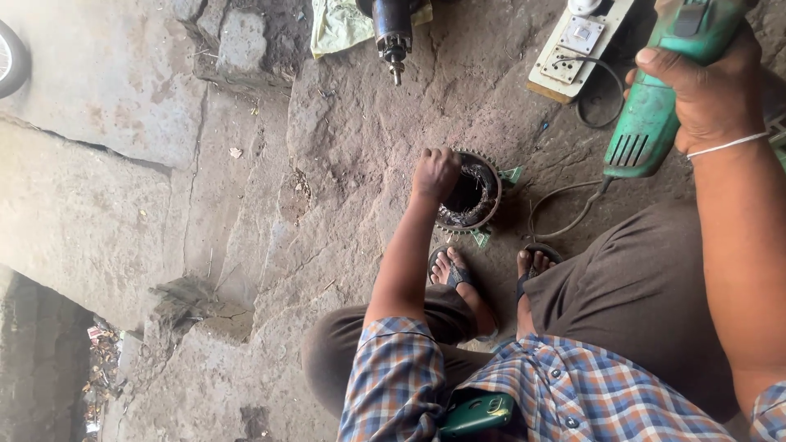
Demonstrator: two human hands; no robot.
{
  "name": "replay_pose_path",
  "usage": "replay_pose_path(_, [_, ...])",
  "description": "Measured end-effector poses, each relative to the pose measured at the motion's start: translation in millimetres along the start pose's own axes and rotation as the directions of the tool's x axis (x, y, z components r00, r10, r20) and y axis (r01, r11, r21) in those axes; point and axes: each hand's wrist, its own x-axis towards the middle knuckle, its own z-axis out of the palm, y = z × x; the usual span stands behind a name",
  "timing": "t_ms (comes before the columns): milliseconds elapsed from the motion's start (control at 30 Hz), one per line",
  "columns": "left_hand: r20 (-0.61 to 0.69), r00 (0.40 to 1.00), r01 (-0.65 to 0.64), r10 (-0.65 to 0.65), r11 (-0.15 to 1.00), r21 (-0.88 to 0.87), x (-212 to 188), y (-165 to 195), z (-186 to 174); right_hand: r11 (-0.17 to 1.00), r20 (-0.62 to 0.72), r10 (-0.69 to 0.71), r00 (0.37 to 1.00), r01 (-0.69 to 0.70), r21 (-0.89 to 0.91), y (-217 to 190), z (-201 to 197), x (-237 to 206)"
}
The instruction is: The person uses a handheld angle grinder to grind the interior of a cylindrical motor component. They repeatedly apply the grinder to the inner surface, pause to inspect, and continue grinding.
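A person squats on a rough stone floor point(164, 123), seen from above, with both hands busy. The left hand point(435, 172) is curled over the far-left rim of a stator point(468, 195), which stands on end on the floor just beyond the person's sandalled feet point(458, 274). The stator is a short round ring of dark, grimy metal with a toothed outer edge; its open bore looks black, and dull windings line the inner wall. Small green scraps point(512, 173) poke out at its right side and near edge.

The right hand point(708, 90) is clamped around the body of a green power tool point(655, 106), held in the air to the right of the stator and well apart from it. The tool's vented end points down toward the floor, and its grey cord point(565, 214) loops across the ground between the stator and the person's right knee. A white thread band point(729, 145) circles the right wrist.

At the far edge lies a dark drill point(393, 37) with its chuck pointing toward the person, resting partly on a yellowish cloth point(336, 29). To the right of it sits a white switchboard point(577, 45) with a black cable beside it. The person wears a checked shirt and brown trousers, and a green phone point(477, 412) shows in the shirt pocket.
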Motion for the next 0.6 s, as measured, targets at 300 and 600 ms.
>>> replay_pose_path(300, [0.171, 0.985, 0.023, -0.004, 0.993, -0.113, 23, -14, -52, 1.000, 0.019, 0.014, 1.000, -0.013, -0.024, 1, 4, 0])
replay_pose_path(600, [0.236, 0.876, 0.482, -0.420, 0.752, -0.450, 2, 13, -17, 0.999, 0.006, -0.047, 0.999, 0.047, -0.012, -2, -3, -10])
